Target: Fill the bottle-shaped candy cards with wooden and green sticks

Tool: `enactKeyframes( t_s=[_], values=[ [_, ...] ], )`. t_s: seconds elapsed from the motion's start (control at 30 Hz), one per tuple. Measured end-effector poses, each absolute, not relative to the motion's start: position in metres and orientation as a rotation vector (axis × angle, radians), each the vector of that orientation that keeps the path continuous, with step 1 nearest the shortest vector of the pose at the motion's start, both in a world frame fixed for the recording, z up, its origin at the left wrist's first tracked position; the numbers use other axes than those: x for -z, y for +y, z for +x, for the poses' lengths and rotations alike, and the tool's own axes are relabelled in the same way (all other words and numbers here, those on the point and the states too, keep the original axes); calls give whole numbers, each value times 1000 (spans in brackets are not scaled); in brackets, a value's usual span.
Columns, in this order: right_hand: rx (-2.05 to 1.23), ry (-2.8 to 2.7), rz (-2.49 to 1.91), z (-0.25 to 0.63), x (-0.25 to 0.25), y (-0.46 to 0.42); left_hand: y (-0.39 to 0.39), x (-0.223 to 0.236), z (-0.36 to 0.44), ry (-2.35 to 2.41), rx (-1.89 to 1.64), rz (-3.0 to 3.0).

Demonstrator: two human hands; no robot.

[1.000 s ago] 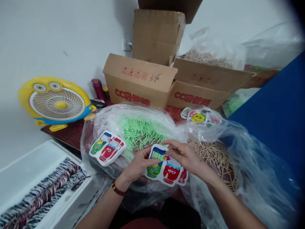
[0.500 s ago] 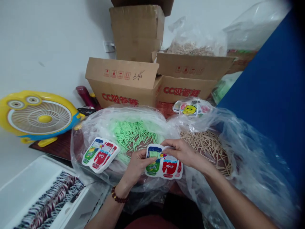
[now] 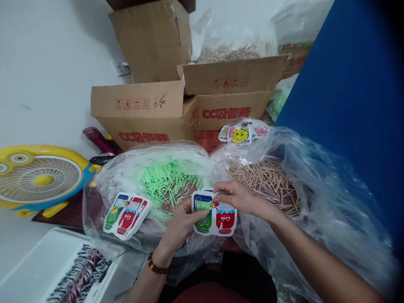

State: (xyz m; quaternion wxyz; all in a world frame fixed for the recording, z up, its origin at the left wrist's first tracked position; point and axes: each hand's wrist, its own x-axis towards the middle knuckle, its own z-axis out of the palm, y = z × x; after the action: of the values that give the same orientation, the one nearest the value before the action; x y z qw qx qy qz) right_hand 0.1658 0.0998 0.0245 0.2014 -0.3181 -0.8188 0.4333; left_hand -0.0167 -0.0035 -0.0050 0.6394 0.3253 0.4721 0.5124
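My left hand (image 3: 180, 222) grips the left edge of a small bottle-shaped printed pouch (image 3: 221, 219) with green and red drink pictures. Green sticks show in the pouch's open top. My right hand (image 3: 240, 198) pinches the pouch's top right edge. Both hands are closed on it, above two clear plastic bags. The left bag (image 3: 126, 176) holds loose green sticks (image 3: 164, 181). The right bag (image 3: 315, 202) holds tan sticks (image 3: 268, 181). A stack of matching pouches (image 3: 126, 214) lies on the left bag.
Open cardboard boxes (image 3: 142, 113) with red print stand behind the bags, with another bag of sticks (image 3: 230, 50) above. A yellow cartoon desk fan (image 3: 41, 176) sits at left. A white bin (image 3: 41, 269) of striped items is at lower left. A blue panel (image 3: 347, 92) rises on the right.
The view has swung right and tilted, so everything has shifted left in the picture. Both hands keep hold of the pouch, which now sits a little more upright with its green top showing.
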Motion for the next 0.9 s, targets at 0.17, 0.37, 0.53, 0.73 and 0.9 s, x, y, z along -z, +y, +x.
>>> enactKeyframes(
  t_s=[0.17, 0.37, 0.53, 0.73, 0.9],
  values=[
    [-1211, -2282, -882, 172, -15, 101, -2, 10, -11, 1148, -1165, 756],
    [-1212, -2300, -952, 175, -14, 99, -4, 16, -9, 1145, -1170, 784],
    [-1237, -2309, -942, 181, -14, 99, -6, 15, -9, 1140, -1132, 783],
    [-1269, -2239, -908, 193, -9, 94, -3, 8, 4, 1080, -1125, 791],
    [-1409, -2148, -924, 201, -3, 85, -1, 8, 20, 1207, -1114, 902]
  ],
)
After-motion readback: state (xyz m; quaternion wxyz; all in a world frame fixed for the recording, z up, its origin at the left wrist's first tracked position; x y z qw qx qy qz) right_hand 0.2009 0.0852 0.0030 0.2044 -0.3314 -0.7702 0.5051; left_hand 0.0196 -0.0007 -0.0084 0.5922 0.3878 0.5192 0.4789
